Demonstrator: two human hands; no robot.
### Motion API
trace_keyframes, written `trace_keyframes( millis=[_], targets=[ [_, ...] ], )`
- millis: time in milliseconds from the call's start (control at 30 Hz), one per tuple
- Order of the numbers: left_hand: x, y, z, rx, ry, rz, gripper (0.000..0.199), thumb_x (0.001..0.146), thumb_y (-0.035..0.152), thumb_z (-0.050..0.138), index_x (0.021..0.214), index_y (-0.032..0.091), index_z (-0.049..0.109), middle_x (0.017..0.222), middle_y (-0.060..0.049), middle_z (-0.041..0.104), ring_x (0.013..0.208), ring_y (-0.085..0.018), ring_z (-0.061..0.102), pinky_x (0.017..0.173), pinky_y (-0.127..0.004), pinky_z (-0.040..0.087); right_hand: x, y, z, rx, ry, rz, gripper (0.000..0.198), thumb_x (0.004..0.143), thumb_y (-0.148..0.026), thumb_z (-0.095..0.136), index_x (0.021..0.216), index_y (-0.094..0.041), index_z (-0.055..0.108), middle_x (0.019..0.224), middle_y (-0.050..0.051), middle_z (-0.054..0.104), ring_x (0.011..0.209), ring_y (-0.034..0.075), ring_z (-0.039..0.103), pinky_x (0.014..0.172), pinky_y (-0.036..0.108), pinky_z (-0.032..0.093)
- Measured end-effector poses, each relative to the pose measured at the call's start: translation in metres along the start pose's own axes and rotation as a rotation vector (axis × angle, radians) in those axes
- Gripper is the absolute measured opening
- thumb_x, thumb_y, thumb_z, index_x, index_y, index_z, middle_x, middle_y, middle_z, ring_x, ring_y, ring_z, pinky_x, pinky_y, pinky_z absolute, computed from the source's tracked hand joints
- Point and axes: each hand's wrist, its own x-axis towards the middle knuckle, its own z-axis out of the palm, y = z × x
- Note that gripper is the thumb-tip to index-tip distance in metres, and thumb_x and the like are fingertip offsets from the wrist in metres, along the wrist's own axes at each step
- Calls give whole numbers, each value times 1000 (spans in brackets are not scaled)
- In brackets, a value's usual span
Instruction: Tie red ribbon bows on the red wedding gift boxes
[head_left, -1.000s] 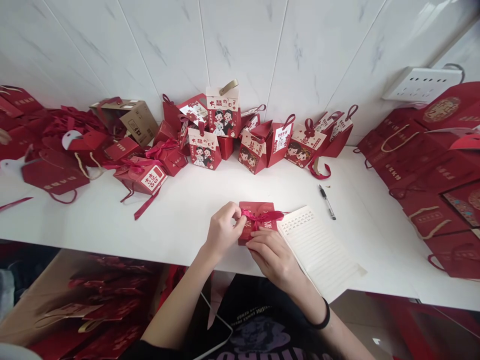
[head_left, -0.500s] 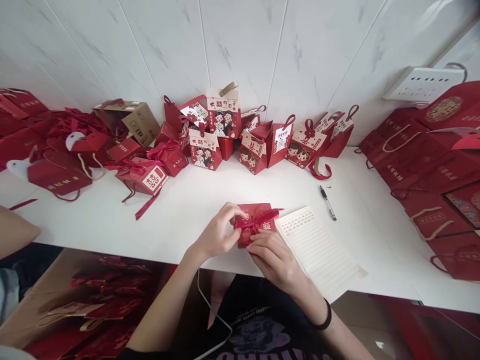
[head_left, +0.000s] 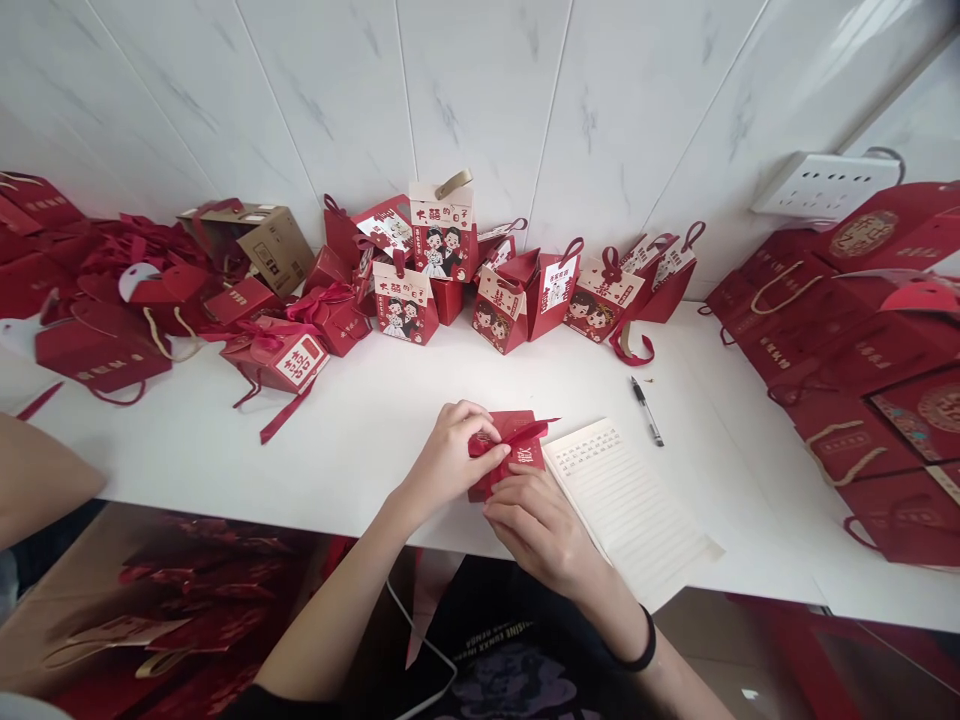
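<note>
A small red gift box (head_left: 531,457) with pale printed characters lies on the white table in front of me. A dark red ribbon (head_left: 529,432) crosses its top, one pointed tail sticking out to the right. My left hand (head_left: 454,452) pinches the ribbon near the middle of the box, thumb against fingertips. My right hand (head_left: 541,525) is at the box's near side, its fingers curled together over the lower edge. Whatever those right fingertips grip is hidden beneath them. The knot itself is covered by my left fingers.
Right of the box lies lined paper (head_left: 630,515) with handwriting, then a pen (head_left: 646,412). Several red gift boxes (head_left: 405,305) stand along the wall. Red bags (head_left: 847,340) and a power strip (head_left: 829,185) are at right. Another person's arm (head_left: 45,475) rests at the left edge.
My left fingers have moved right onto the ribbon's middle, covering the knot and loops seen before. My right fingers have slid slightly left and down along the box's near edge.
</note>
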Motion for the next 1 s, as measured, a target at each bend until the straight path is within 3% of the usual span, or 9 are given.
trace_keyframes(
  millis=[367, 467, 533, 633, 733, 833, 1000],
  targets=[
    [-2, -4, 7, -29, 26, -37, 5, 78, 22, 64, 74, 20, 60, 96, -2, 54, 100, -19, 50, 88, -35, 46, 1, -3, 5, -50, -41, -52, 15, 84, -2, 54, 87, -15, 59, 78, 3, 66, 76, 15, 59, 87, 40, 48],
    [-1, -2, 6, -35, 22, -44, 5, 77, 21, 65, 74, 20, 61, 95, -3, 55, 99, -19, 50, 88, -36, 46, 2, -2, -6, 68, -52, -45, 9, 86, -14, 56, 95, -15, 59, 82, 5, 66, 82, 18, 59, 83, 38, 49],
    [-1, -1, 6, -39, 21, -46, 6, 76, 20, 65, 73, 20, 61, 94, -3, 55, 98, -20, 51, 87, -37, 47, 2, 7, -19, 136, 36, 99, 14, 89, -26, 52, 95, -15, 58, 82, 6, 64, 82, 19, 59, 75, 36, 49],
    [-1, 0, 5, -46, 14, -44, 6, 76, 19, 65, 73, 21, 60, 94, -3, 55, 97, -21, 52, 85, -38, 48, 5, 33, -38, 58, 163, 609, 29, 93, -39, 43, 79, -17, 57, 74, 5, 61, 70, 18, 57, 65, 32, 46],
    [-1, 0, 5, -35, 9, -46, 7, 75, 19, 65, 73, 21, 59, 94, -3, 56, 97, -21, 52, 84, -38, 48, 11, 62, -42, 174, -36, 973, 52, 89, -58, 35, 67, -16, 56, 67, 6, 59, 65, 18, 55, 62, 31, 44],
    [-2, 0, 4, -28, 15, -30, 6, 75, 20, 65, 73, 21, 59, 94, -3, 56, 97, -21, 52, 82, -37, 50, 21, 79, -36, 370, -141, 1060, 56, 83, -66, 38, 61, -16, 51, 62, 4, 54, 62, 16, 52, 62, 29, 43],
    [-3, 1, 5, -27, 27, -17, 6, 75, 18, 64, 74, 21, 59, 93, -3, 55, 96, -21, 52, 84, -39, 50, 37, 84, -30, 437, -136, 960, 45, 77, -59, 52, 62, -17, 47, 61, 0, 49, 58, 12, 45, 57, 25, 37]
  ],
)
